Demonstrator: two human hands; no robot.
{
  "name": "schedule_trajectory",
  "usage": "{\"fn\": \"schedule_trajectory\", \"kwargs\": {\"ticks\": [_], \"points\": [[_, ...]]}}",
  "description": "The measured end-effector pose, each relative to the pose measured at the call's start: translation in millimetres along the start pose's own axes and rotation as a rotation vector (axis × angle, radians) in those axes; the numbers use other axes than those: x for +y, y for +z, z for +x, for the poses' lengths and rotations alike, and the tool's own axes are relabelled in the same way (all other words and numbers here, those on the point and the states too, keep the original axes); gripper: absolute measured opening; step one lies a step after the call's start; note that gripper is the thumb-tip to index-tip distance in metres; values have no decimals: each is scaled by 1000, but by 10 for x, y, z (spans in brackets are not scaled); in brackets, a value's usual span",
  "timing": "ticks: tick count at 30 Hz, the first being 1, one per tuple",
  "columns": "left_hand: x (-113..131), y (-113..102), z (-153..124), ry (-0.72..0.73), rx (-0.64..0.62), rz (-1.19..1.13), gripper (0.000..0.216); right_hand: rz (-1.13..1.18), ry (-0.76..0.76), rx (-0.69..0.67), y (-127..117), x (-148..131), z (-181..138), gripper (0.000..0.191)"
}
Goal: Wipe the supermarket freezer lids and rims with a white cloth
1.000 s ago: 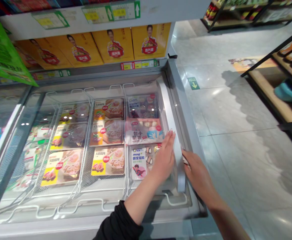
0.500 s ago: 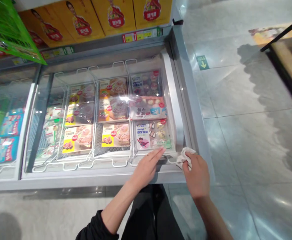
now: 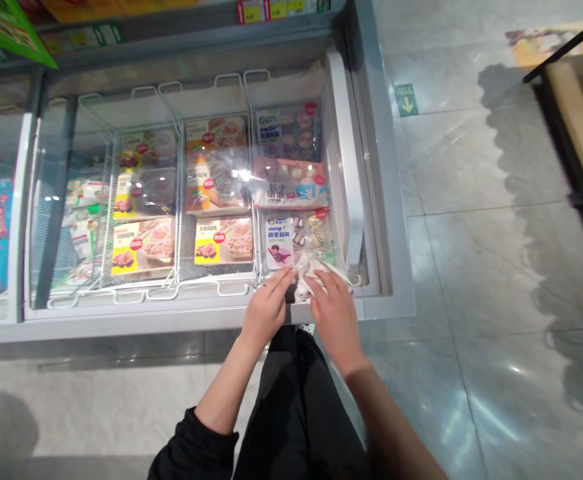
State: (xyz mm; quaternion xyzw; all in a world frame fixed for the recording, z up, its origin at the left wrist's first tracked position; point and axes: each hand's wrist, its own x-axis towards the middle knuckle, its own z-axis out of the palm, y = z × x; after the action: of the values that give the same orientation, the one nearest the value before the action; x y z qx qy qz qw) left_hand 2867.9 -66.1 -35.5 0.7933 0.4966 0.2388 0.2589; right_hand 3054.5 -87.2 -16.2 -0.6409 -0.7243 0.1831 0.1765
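Note:
My right hand (image 3: 336, 317) is closed on a crumpled white cloth (image 3: 305, 273), pressed against the front rim of a chest freezer (image 3: 141, 317). Just left of the cloth, my left hand (image 3: 267, 307) rests at the same rim with its fingers stretched forward; whether they touch the cloth I cannot tell. Beyond both hands lies a pack of small shaped buns with a cartoon figure (image 3: 278, 248), inside a white wire basket (image 3: 231, 288). The freezer's sliding lid has a pale handle bar (image 3: 346, 160) to the right.
Boxed frozen foods (image 3: 144, 245) fill the baskets further left. A green hanging sign (image 3: 8, 30) is at the upper left. Grey tiled floor (image 3: 481, 267) runs along the right, with a dark-framed wooden stand (image 3: 568, 100) at the far right.
My right hand has slid the cloth leftward along the front rim, from the freezer's corner to beside my left hand. My left hand has shifted slightly left. The view has tilted downward.

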Motion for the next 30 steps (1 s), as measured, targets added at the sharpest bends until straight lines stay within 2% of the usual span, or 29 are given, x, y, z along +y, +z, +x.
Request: {"fn": "schedule_trajectory", "kwargs": {"ticks": [4,7,10,17,19,24,27,28,30], "points": [[23,14,-2,6,14,30,75,-161,52,50,-135,434,-196,45],[27,31,-4,9,29,28,75,-254,117,54,-151,565,-280,48],[30,47,-3,1,58,0,75,-315,142,23,-60,424,-264,51],[22,57,-1,-62,173,-103,71,-314,217,-7,205,-147,-76,60],[12,54,-2,-92,216,-135,66,-264,155,-49,263,-284,-25,59],[-26,-8,27,-260,318,-271,47,-135,-179,-194,378,-516,240,55],[-80,-114,69,-415,388,-341,44,-73,-342,-231,291,-438,486,56],[-102,-159,87,-432,397,-328,44,-52,-382,-237,227,-368,557,57],[-137,-241,133,-375,377,-240,44,-24,-417,-221,71,-176,644,57]]}}
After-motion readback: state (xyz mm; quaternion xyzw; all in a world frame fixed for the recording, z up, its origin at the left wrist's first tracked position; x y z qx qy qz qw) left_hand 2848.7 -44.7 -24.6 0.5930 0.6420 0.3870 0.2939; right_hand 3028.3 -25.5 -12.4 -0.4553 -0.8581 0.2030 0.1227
